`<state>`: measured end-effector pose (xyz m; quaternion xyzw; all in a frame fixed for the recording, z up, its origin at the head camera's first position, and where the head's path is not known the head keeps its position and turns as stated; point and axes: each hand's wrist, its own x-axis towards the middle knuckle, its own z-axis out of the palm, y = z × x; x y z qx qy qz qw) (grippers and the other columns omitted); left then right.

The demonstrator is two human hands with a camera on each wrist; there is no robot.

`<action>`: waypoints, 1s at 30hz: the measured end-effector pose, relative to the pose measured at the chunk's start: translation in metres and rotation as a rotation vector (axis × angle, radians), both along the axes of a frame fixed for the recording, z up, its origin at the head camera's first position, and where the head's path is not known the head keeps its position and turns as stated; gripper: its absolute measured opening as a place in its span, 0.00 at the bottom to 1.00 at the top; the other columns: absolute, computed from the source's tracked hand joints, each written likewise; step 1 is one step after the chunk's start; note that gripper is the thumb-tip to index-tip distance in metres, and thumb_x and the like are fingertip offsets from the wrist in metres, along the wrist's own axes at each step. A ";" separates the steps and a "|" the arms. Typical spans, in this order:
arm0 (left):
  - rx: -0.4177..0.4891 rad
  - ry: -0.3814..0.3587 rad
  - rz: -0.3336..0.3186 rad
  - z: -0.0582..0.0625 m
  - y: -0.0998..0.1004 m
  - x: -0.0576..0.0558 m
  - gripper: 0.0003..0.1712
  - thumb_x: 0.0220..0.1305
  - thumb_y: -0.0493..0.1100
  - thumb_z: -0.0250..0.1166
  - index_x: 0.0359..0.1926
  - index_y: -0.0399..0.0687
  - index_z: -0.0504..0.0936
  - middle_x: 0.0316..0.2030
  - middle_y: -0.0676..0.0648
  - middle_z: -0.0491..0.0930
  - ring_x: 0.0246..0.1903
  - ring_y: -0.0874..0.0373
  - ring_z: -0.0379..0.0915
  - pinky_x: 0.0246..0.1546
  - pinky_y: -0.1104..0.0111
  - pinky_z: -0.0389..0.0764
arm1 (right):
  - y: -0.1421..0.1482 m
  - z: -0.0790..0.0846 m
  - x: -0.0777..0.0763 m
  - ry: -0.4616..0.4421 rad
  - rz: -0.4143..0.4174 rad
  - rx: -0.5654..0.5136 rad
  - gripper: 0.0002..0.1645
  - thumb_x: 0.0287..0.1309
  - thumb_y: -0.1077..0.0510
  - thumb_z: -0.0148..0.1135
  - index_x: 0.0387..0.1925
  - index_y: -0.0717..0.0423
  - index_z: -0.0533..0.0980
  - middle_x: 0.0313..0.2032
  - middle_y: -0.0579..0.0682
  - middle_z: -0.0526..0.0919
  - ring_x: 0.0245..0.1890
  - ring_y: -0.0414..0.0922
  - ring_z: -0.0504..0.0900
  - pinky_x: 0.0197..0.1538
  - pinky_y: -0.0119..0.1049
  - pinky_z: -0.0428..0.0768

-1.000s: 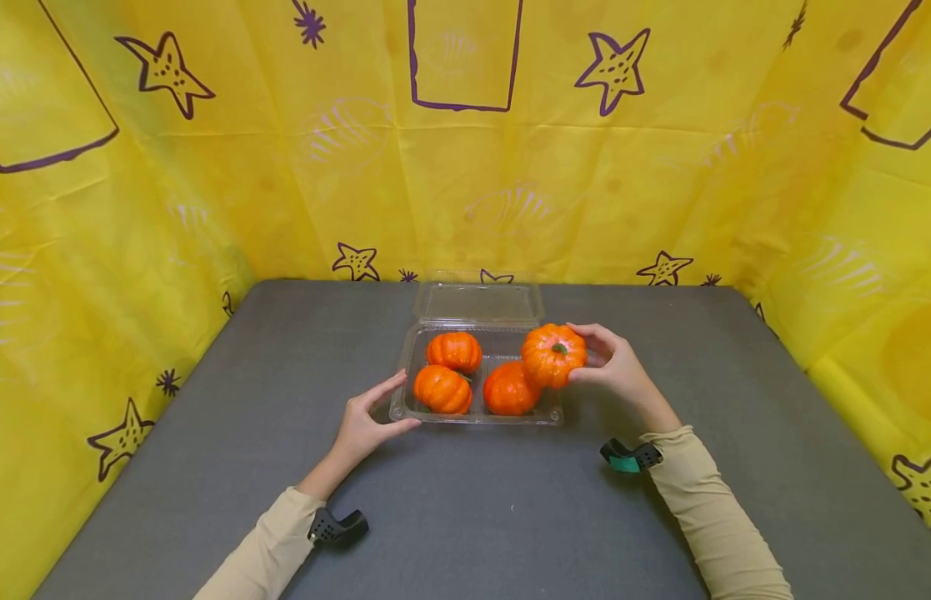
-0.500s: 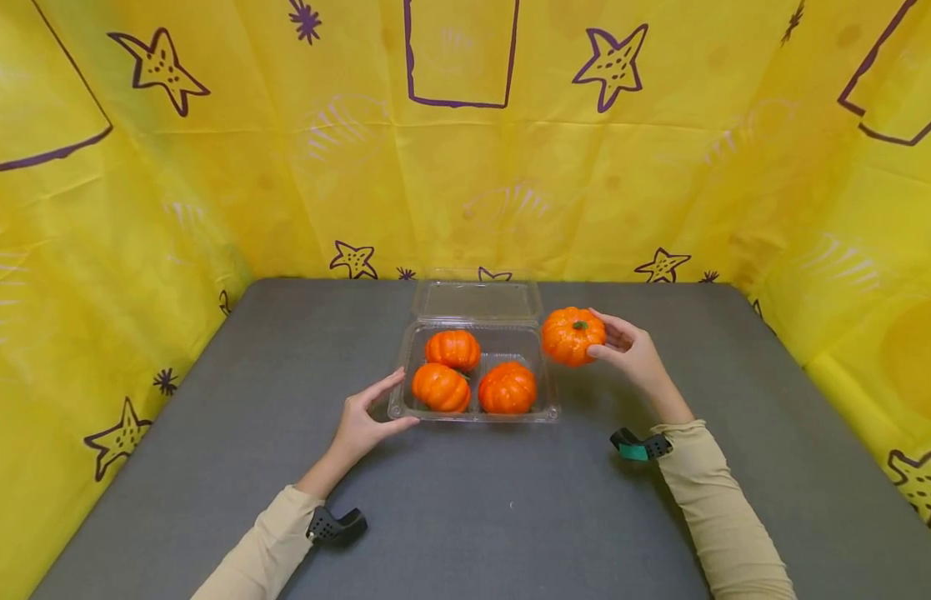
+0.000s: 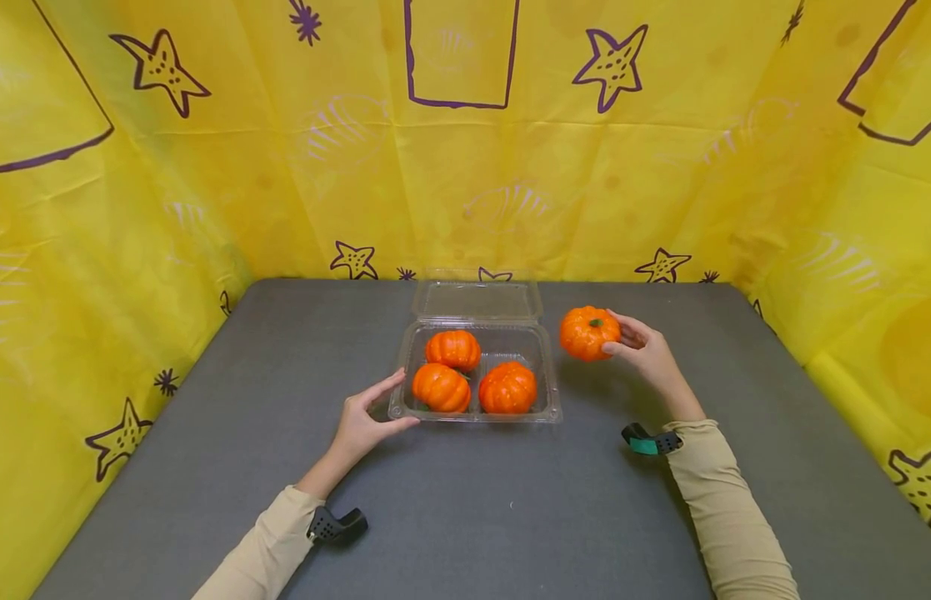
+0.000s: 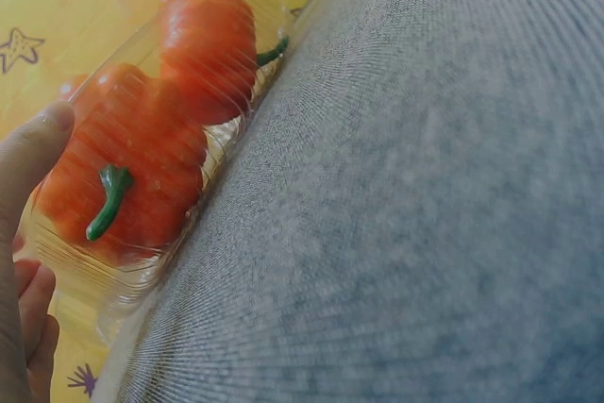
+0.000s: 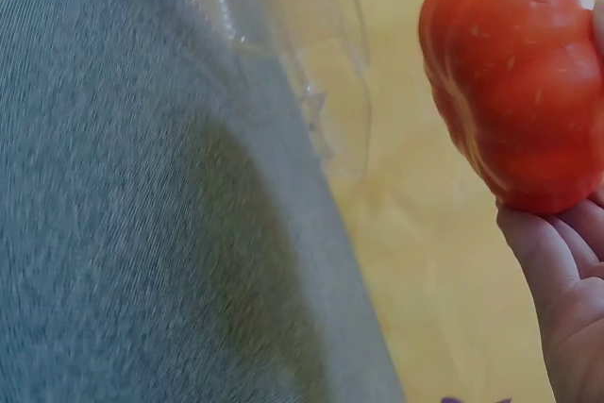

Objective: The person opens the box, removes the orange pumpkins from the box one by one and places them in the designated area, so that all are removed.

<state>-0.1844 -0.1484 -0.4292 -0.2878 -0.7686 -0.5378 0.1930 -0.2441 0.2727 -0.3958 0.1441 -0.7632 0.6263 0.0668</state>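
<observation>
In the head view, my right hand grips an orange toy pumpkin with a green stem, raised above the table right of the clear plastic clamshell container. The right wrist view shows this pumpkin between thumb and fingers. My left hand holds the container's near left corner, thumb along the front and fingers at the left side. Inside the container are two pumpkins on the left, one behind the other, and a third pumpkin at the front right. In the left wrist view, my left thumb lies against the clear wall.
The container's hinged lid is folded back toward the rear edge of the grey table. A yellow curtain printed with starfish surrounds the table at the back and both sides.
My right hand has carried its pumpkin from over the container's right side out to the right, uncovering the front right pumpkin and the spot behind it. My left hand has stayed at the corner.
</observation>
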 end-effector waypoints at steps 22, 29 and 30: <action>-0.006 0.053 -0.009 0.000 -0.001 -0.004 0.35 0.26 0.23 0.74 0.44 0.20 0.74 0.45 0.27 0.72 0.45 0.35 0.69 0.47 0.68 0.70 | 0.022 -0.037 -0.011 -0.078 -0.076 -0.042 0.33 0.47 0.66 0.66 0.55 0.73 0.65 0.39 0.33 0.77 0.39 0.31 0.77 0.41 0.23 0.73; -0.014 0.056 0.005 -0.003 -0.002 -0.002 0.35 0.27 0.24 0.75 0.45 0.22 0.74 0.45 0.29 0.73 0.45 0.36 0.70 0.47 0.70 0.70 | 0.024 -0.047 -0.012 -0.097 -0.055 -0.032 0.33 0.45 0.66 0.67 0.53 0.73 0.66 0.41 0.33 0.76 0.41 0.29 0.75 0.42 0.23 0.73; -0.016 0.056 0.008 -0.003 -0.002 -0.002 0.35 0.27 0.24 0.75 0.45 0.22 0.74 0.45 0.29 0.73 0.45 0.36 0.70 0.47 0.70 0.70 | 0.024 -0.048 -0.012 -0.099 -0.054 -0.025 0.33 0.45 0.65 0.67 0.53 0.73 0.66 0.41 0.33 0.76 0.41 0.29 0.75 0.42 0.23 0.73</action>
